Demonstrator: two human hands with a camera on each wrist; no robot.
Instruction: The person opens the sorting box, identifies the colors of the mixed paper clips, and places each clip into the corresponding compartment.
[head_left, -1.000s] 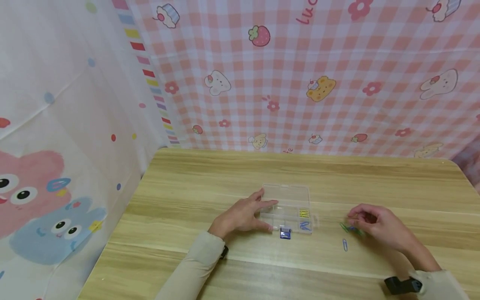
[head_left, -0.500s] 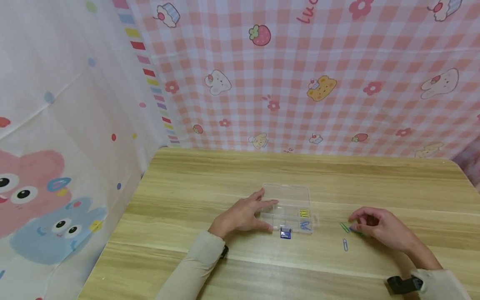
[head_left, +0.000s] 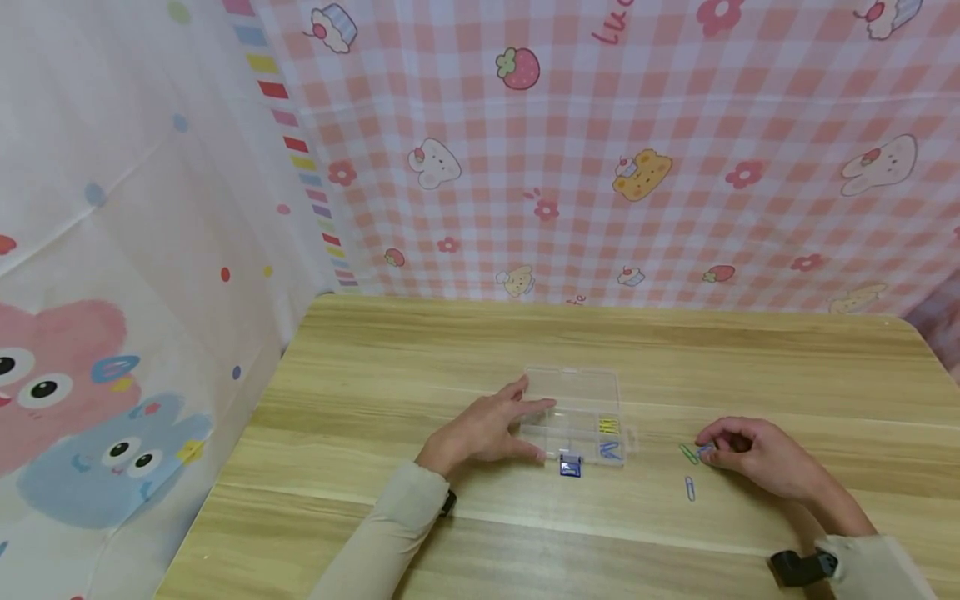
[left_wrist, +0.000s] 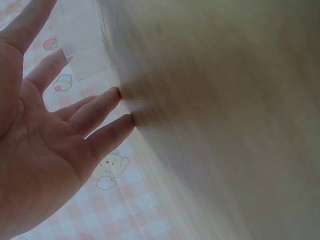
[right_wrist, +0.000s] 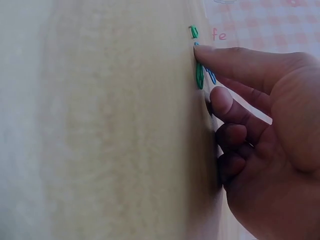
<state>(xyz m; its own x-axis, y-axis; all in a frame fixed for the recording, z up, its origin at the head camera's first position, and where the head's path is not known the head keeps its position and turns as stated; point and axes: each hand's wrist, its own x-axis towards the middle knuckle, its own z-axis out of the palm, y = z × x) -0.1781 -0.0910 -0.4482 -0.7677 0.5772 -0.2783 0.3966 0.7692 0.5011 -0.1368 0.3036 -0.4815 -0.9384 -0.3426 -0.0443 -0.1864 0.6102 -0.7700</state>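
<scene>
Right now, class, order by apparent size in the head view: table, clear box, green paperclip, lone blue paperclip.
1. Table
2. Clear box
3. Green paperclip and lone blue paperclip: too alike to rank.

One clear box (head_left: pixel 585 388), one wooden table (head_left: pixel 420 350), two green paperclips (right_wrist: pixel 200 76)

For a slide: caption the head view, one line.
Left hand at a clear box, right hand at paper clips on the table.
</scene>
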